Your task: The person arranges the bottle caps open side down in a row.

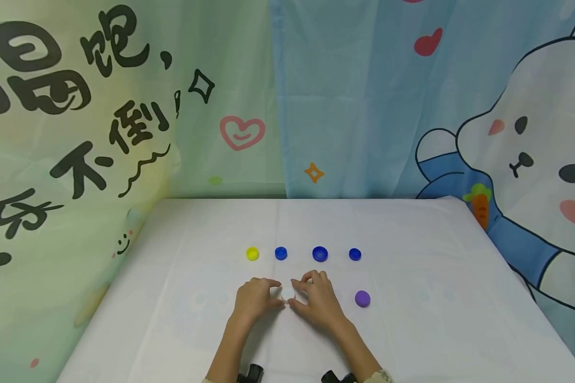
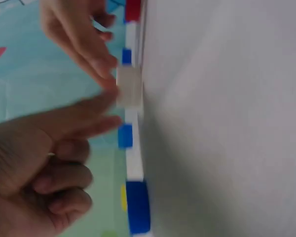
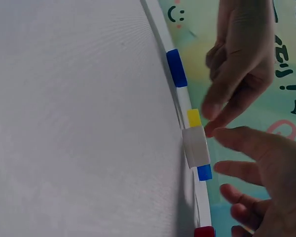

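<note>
A white round cap rests on the white table between the two hands; its ribbed side shows in the left wrist view as a white cap. My left hand is at its left, index finger and thumb extended to its top edge, the other fingers folded. From the right, my right hand points thumb and index finger at the same cap. In the right wrist view the right hand's fingertips stand slightly apart from the white cap. Whether the left fingertips press on it, I cannot tell.
Behind the hands run a yellow cap, a blue cap, a larger blue cap and another blue cap. A purple cap lies to the right. One more blue cap shows beside the left hand.
</note>
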Available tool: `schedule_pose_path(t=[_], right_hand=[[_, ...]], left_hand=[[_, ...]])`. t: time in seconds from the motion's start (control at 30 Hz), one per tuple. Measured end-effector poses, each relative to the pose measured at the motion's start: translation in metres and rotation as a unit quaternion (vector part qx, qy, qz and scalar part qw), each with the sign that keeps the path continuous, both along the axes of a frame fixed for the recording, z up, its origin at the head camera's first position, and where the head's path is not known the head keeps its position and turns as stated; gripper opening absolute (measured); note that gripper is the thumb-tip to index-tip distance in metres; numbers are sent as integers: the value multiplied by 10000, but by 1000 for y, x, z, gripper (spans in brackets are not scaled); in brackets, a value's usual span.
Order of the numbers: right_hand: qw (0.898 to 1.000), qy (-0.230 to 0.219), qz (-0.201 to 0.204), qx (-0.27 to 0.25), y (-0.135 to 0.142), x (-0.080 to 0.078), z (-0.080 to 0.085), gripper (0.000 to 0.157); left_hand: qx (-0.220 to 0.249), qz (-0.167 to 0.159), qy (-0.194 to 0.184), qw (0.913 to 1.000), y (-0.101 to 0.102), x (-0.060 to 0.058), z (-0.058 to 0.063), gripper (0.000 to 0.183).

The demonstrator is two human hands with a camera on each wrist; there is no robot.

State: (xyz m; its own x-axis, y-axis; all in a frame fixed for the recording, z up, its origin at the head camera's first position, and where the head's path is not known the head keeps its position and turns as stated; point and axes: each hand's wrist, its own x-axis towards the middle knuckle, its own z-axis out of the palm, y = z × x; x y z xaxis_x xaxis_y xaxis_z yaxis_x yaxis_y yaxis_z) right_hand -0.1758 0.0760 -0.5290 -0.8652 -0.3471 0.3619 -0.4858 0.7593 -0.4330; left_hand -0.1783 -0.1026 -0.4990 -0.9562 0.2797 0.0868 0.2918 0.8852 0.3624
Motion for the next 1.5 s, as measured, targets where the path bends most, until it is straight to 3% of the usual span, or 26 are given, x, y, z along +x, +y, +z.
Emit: schedule_pose_path(t=[0.17, 0.27, 0.57, 0.73, 0.93, 1.23, 1.5], right_hand=[[9991, 287, 56, -305, -8, -6, 9, 42], [9988, 245, 130, -401, -17, -8, 14, 40], [9990, -230, 384, 14, -50, -11, 19, 38], [9945, -641, 528, 638, -63, -12, 16, 43], [9895, -984, 594, 876, -72, -10, 11, 42], [9959, -472, 522, 572, -65, -11, 13, 36], [9943, -241, 763, -711, -33, -13, 29, 38]], left_hand=[[399, 196, 264, 9987, -10, 0, 13, 35], [680, 316, 211, 9970, -21, -2, 18, 34], [1218, 405, -463, 9906, -60, -5, 13, 46], [1015, 620, -892, 9889, -74, -3, 9, 55], [942, 438, -1315, 9859, -78, -3, 0, 46], [1407, 138, -923, 9856, -75, -6, 0, 37], [2037, -329, -114, 9784, -58, -4, 18, 36]])
